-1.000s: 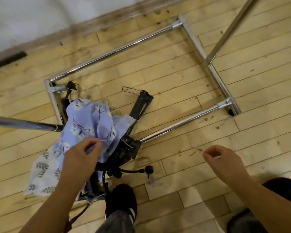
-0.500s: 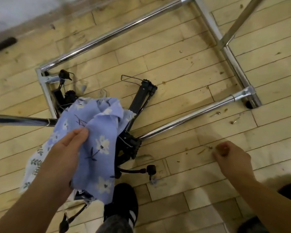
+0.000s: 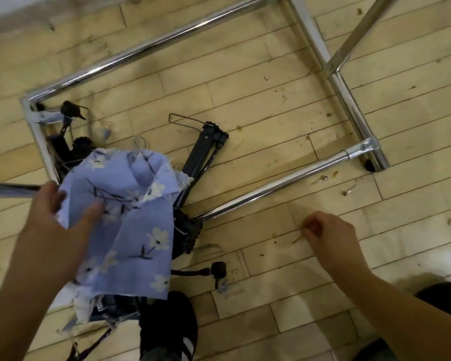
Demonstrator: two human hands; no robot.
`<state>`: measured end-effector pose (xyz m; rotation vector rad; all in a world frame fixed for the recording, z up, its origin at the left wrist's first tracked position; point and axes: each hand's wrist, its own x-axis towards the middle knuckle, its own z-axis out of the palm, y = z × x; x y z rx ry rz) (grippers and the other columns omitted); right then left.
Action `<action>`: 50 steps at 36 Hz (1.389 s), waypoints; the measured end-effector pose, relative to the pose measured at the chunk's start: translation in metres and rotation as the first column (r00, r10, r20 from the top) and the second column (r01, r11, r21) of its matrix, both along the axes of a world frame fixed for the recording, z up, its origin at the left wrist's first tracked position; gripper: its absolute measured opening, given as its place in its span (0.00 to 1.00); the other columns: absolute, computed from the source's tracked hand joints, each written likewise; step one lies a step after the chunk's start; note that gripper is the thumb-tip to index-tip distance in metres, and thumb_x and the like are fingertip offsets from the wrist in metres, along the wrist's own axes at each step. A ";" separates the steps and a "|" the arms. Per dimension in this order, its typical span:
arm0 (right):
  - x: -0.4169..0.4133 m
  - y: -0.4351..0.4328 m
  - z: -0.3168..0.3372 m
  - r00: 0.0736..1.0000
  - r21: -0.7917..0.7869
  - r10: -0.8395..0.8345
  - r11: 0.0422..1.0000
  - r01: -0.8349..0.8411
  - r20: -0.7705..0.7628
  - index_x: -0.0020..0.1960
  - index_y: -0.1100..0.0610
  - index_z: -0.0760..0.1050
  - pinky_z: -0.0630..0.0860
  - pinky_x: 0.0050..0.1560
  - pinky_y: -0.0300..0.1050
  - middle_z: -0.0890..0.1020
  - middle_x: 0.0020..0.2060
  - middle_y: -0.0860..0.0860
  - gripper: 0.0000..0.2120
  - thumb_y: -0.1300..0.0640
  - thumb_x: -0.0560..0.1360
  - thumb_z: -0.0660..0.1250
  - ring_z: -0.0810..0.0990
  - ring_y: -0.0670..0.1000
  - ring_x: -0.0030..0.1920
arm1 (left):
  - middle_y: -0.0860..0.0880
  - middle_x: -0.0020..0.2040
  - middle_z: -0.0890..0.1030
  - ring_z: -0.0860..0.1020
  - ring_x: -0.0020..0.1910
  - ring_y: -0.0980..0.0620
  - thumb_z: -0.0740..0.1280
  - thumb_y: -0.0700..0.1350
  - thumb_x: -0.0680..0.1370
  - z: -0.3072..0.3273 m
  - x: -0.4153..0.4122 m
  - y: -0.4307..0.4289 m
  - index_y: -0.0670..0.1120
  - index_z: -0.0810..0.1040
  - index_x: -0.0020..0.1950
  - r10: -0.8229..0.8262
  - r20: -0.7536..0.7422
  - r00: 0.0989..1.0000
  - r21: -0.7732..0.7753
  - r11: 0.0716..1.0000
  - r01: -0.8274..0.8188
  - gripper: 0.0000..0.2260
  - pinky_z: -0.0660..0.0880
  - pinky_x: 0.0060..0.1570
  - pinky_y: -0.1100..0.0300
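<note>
A light blue cloth with white flowers [image 3: 138, 230] hangs bunched over the black gear on the floor. My left hand [image 3: 60, 217] grips its left edge, thumb on top and fingers behind the fabric. My right hand [image 3: 328, 235] hovers over the bare floorboards to the right, apart from the cloth. Its fingertips are curled and pinched together, and anything between them is too small to make out.
A chrome tube frame [image 3: 279, 188] lies as a rectangle on the wooden floor [image 3: 271, 126], with poles rising at the left and upper right. A folded black tripod [image 3: 206, 149] rests inside it. Small screws [image 3: 346, 192] lie near the frame's right corner. My black shoe [image 3: 167, 324] is below.
My left hand lifted the blue cloth up and toward me, so it now covers more of the tripod. My right hand stayed over the floor, fingers curling tighter. The view shifted closer.
</note>
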<state>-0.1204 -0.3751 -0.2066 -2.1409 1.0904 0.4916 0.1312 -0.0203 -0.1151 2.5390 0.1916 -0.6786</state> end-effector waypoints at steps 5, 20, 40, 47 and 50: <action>0.006 0.011 0.010 0.991 0.057 -0.107 0.992 0.112 -0.085 0.57 0.54 0.81 0.80 0.47 0.44 0.82 0.44 0.46 0.08 0.57 0.79 0.71 0.81 0.45 0.44 | 0.47 0.69 0.79 0.80 0.61 0.44 0.72 0.54 0.78 0.041 -0.010 -0.041 0.52 0.71 0.78 0.085 0.015 0.996 -0.134 0.988 -0.082 0.29 0.76 0.56 0.50; 0.126 0.083 0.106 0.910 0.574 -0.394 0.778 0.254 0.131 0.39 0.60 0.80 0.82 0.45 0.58 0.85 0.37 0.52 0.17 0.58 0.82 0.58 0.84 0.57 0.43 | 0.68 0.52 0.85 0.85 0.54 0.59 0.71 0.57 0.68 0.069 -0.025 -0.061 0.76 0.83 0.45 0.052 -0.426 0.903 -0.590 0.741 -0.320 0.12 0.79 0.58 0.52; 0.156 0.087 0.136 0.832 0.767 -0.509 0.617 0.174 0.221 0.30 0.52 0.75 0.72 0.41 0.47 0.78 0.33 0.50 0.22 0.63 0.80 0.56 0.77 0.47 0.36 | 0.50 0.49 0.87 0.87 0.50 0.43 0.84 0.59 0.59 0.071 -0.022 -0.057 0.55 0.85 0.38 0.092 -0.398 0.913 -0.720 0.585 -0.373 0.15 0.83 0.50 0.50; 0.163 0.066 0.162 0.750 0.861 -0.642 0.463 0.211 0.161 0.27 0.54 0.78 0.81 0.48 0.54 0.81 0.37 0.57 0.26 0.65 0.81 0.55 0.80 0.56 0.42 | 0.53 0.47 0.82 0.80 0.47 0.43 0.74 0.51 0.75 0.095 -0.013 -0.068 0.57 0.82 0.34 -0.083 -0.137 0.987 -0.682 0.731 -0.033 0.10 0.73 0.46 0.49; 0.171 0.067 0.186 0.787 0.897 -0.612 0.387 0.216 0.074 0.22 0.55 0.77 0.77 0.36 0.49 0.84 0.33 0.57 0.30 0.67 0.79 0.55 0.80 0.55 0.34 | 0.65 0.50 0.83 0.80 0.57 0.60 0.77 0.56 0.70 0.121 -0.011 -0.081 0.58 0.86 0.37 -0.162 -0.196 0.967 -0.681 0.732 -0.015 0.04 0.72 0.54 0.57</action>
